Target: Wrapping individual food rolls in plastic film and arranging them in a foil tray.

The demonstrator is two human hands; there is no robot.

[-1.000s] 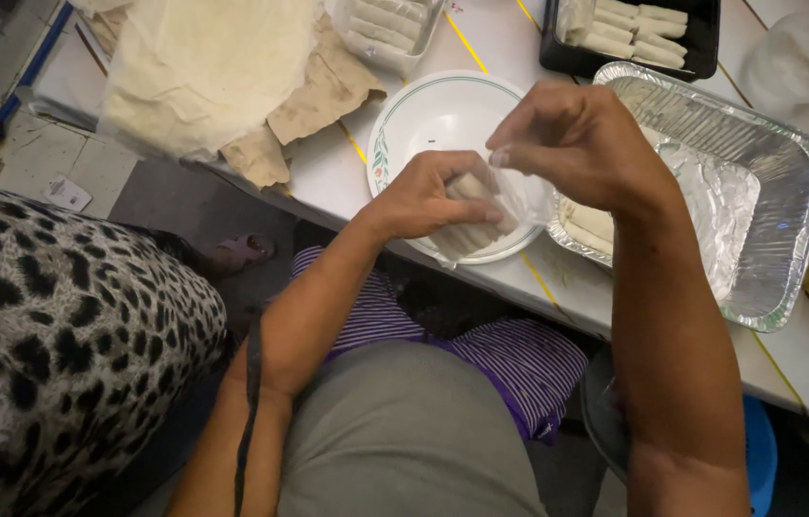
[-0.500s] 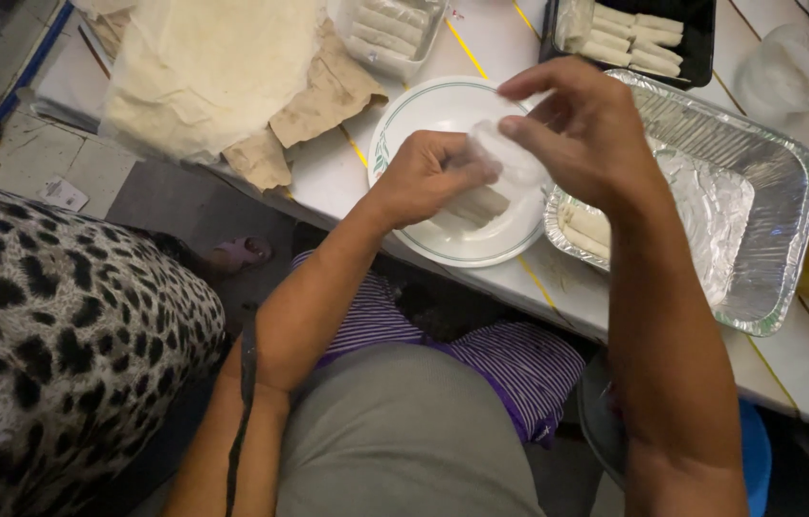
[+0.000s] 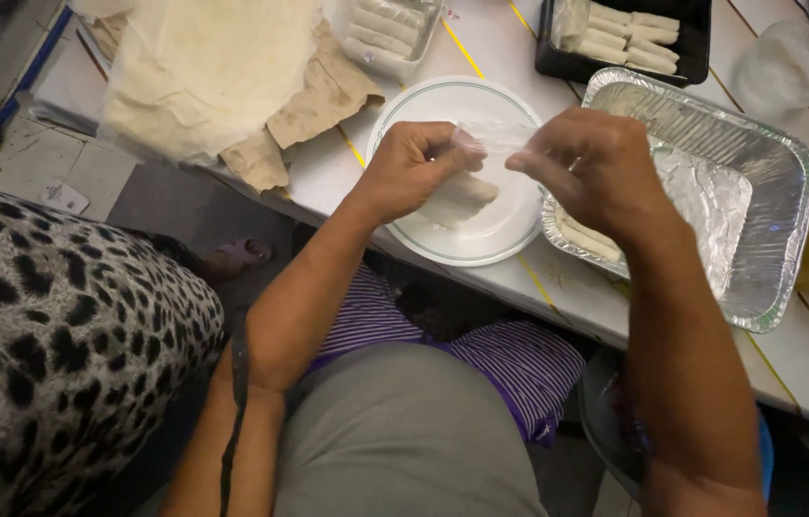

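Your left hand [image 3: 414, 168] and right hand [image 3: 596, 163] are both raised just over the white plate [image 3: 510, 230]. A thin translucent wrapper sheet [image 3: 493, 136] is stretched between them. Left fingers are curled and pinched closed on one edge of the sheet. Right thumb and fingertips are pinched on the other edge, with the rest of that hand loosely bent. Holding it by two edges seems to keep the limp sheet flat and off itself.

Under the sheet, a pale rolled piece [image 3: 462, 194] lies on the plate, partly hidden by your left hand. The plate sits close to the near edge of the white table [image 3: 519, 48], right in front of you, so the work stays within easy reach.

Just beside the plate, under your right hand, stands a foil tray [image 3: 778, 163] with a couple of finished rolls [image 3: 588, 237] at its near end, probably placed there for short transfers. Further back: a black tray [image 3: 692, 19] of rolls, a clear container [image 3: 428, 19] of rolls, a stack of wrapper sheets [image 3: 203, 67] on brown paper, and a clear lidded tub [image 3: 787, 62].

A leopard-print cloth [image 3: 41, 345] fills the lower left.
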